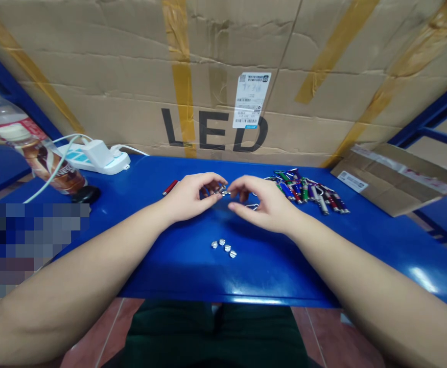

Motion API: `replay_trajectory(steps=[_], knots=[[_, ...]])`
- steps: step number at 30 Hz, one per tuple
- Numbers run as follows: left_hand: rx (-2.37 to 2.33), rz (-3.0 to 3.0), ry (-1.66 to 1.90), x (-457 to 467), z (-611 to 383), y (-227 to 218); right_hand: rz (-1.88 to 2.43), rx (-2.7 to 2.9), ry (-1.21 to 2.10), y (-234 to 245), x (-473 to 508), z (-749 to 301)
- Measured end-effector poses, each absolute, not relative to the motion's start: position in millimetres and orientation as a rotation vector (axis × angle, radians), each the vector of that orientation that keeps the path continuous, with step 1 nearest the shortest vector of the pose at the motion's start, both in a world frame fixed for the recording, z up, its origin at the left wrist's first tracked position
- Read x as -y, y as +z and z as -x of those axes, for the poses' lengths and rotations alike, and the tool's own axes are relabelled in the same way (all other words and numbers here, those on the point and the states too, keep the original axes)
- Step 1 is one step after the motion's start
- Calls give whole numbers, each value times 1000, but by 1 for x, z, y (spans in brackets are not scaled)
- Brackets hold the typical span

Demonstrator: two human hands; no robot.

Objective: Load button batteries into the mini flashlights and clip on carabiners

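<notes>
My left hand (194, 197) is over the middle of the blue table, its thumb and fingertips closed on a small silver metal piece (224, 192). Facing it, my right hand (267, 204) has curved fingers, with thumb and index finger apart close to that piece. A silver wire clip (252, 206) shows beside the right palm; whether it lies on the table or touches the hand I cannot tell. Nearer to me, several small round silver caps (227, 248) lie in a loose group. A red metal tube (170, 187) lies behind my left hand, partly hidden.
Several coloured metal tubes with clips (303, 191) lie piled at the right on the blue table (185, 271). A cardboard piece (395, 176) leans beyond them. At left are a drink bottle (50, 161) and a white power strip (104, 161). A large carton (131, 76) walls the back.
</notes>
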State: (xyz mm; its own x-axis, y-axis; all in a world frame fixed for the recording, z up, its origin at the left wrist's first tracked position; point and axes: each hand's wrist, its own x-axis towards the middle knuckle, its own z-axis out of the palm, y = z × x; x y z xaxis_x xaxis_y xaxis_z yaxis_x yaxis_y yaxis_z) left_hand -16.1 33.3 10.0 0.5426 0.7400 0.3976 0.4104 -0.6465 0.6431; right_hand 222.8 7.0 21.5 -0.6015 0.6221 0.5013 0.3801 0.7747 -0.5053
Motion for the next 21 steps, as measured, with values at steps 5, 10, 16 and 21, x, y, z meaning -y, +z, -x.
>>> replay_trajectory(steps=[5, 10, 16, 21], knots=[[-953, -2317, 909, -34, 17, 10, 533, 2706, 624, 26, 5, -216], [-983, -2329, 908, -35, 18, 10, 543, 2774, 646, 18, 4, -210], [-1006, -2311, 904, -35, 17, 8, 691, 2758, 548, 16, -2, -214], [-1014, -2295, 905, -35, 17, 8, 819, 2711, 521, 18, -4, -219]])
